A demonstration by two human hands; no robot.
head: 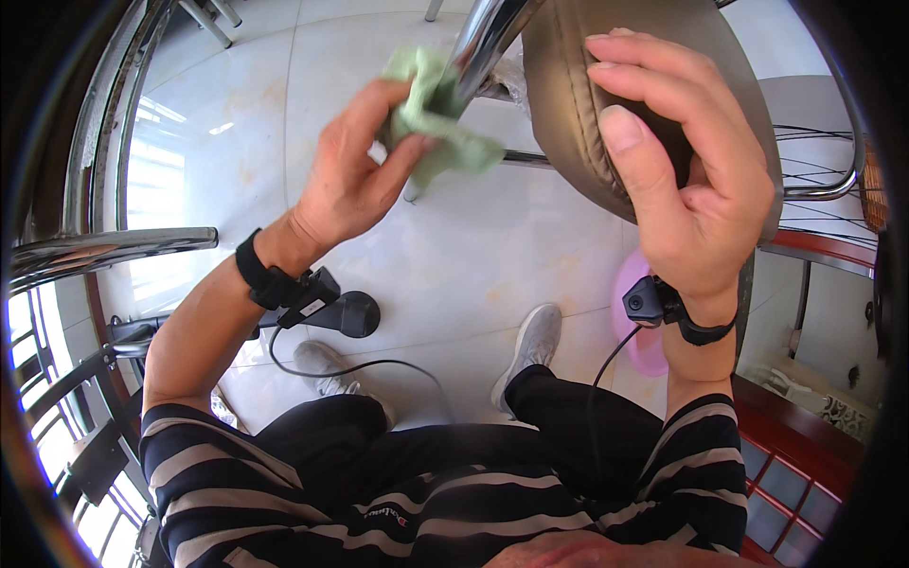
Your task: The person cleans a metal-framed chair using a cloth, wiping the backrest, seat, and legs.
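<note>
A light green cloth is held between the thumb and fingers of my left hand. The cloth lies against the lower end of a chrome metal tube, partly wrapped around it. My right hand rests against a brown padded cushion with a stitched seam, its fingers curved over the surface. Part of the cushion is hidden behind that hand. Each wrist wears a black strap with a small cabled device.
A pink plastic basin stands on the tiled floor at the right. Chrome tubing juts in from the left, above a black metal frame. At the lower right is a red cabinet with panes.
</note>
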